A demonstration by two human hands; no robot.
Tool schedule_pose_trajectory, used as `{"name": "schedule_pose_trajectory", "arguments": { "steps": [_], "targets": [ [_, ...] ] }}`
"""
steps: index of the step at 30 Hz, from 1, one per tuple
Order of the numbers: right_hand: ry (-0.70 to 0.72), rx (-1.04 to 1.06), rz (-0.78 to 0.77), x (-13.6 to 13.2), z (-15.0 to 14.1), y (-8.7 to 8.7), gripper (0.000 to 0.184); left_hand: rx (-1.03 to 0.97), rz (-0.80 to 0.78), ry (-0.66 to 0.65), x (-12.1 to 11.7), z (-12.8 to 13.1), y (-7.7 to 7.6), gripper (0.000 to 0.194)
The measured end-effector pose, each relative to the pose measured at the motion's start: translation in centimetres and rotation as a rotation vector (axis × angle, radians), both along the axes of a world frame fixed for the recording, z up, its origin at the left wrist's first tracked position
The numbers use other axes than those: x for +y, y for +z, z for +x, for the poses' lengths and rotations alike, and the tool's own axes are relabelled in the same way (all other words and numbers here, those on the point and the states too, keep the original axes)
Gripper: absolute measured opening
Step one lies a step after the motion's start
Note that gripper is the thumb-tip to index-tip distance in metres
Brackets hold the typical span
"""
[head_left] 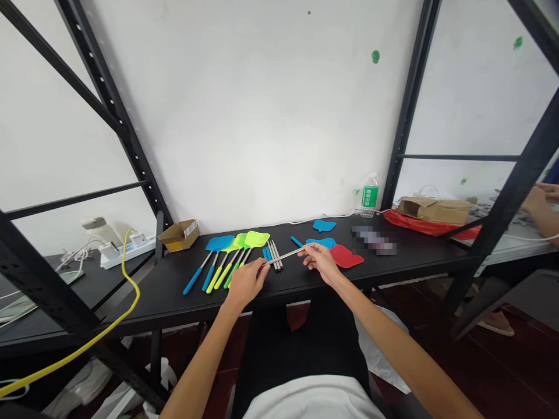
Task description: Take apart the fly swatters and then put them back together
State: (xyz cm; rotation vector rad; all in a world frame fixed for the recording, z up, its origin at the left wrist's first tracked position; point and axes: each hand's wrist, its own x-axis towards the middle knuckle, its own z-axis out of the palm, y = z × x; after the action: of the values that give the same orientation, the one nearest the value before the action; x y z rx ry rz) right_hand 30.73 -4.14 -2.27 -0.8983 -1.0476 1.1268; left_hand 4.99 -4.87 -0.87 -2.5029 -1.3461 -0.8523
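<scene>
A thin metal rod [286, 255] stretches between my two hands above the black table. My left hand [248, 283] is closed round its near end, where a bit of red shows; the rest of that end is hidden. Fingers of my right hand [321, 262] pinch the far end. Beneath the rod lie several loose metal rods [275, 256]. Blue fly swatters [219, 243] and yellow-green fly swatters [257, 238] lie side by side left of them. Near my right hand are a red swatter head [347, 256], a blue swatter head [322, 241] and a blue handle [296, 241].
Another blue swatter head [324, 225] lies by the wall. A small cardboard box [179, 235] stands at the left, a water bottle [370, 196] at the back right. A yellow cable [131, 285] crosses the left frame post. Another person's hand [541, 201] shows far right.
</scene>
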Motion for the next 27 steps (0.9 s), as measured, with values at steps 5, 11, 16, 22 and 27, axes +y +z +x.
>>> {"name": "schedule_pose_trajectory", "arguments": {
  "steps": [5, 11, 16, 22, 27],
  "targets": [
    [-0.002, -0.048, 0.008, -0.3, -0.1, 0.2, 0.042, -0.002, -0.029, -0.024, -0.3, 0.0, 0.3, 0.035],
    [0.041, -0.205, 0.08, -0.3, -0.3, -0.2, 0.043, -0.006, -0.002, -0.047, -0.3, 0.0, 0.2, 0.033],
    [0.107, -0.414, 0.163, -0.6, -0.7, -0.2, 0.051, 0.016, 0.007, -0.045, -0.6, 0.1, 0.3, 0.029],
    [0.179, -0.579, 0.256, -1.2, -0.9, 0.2, 0.054, 0.036, -0.01, -0.095, -0.8, 0.0, 0.6, 0.036],
    [0.19, -0.73, 0.313, -1.7, -1.1, 0.4, 0.054, 0.047, -0.023, -0.143, -0.7, -0.2, 0.4, 0.041]
  ]
}}
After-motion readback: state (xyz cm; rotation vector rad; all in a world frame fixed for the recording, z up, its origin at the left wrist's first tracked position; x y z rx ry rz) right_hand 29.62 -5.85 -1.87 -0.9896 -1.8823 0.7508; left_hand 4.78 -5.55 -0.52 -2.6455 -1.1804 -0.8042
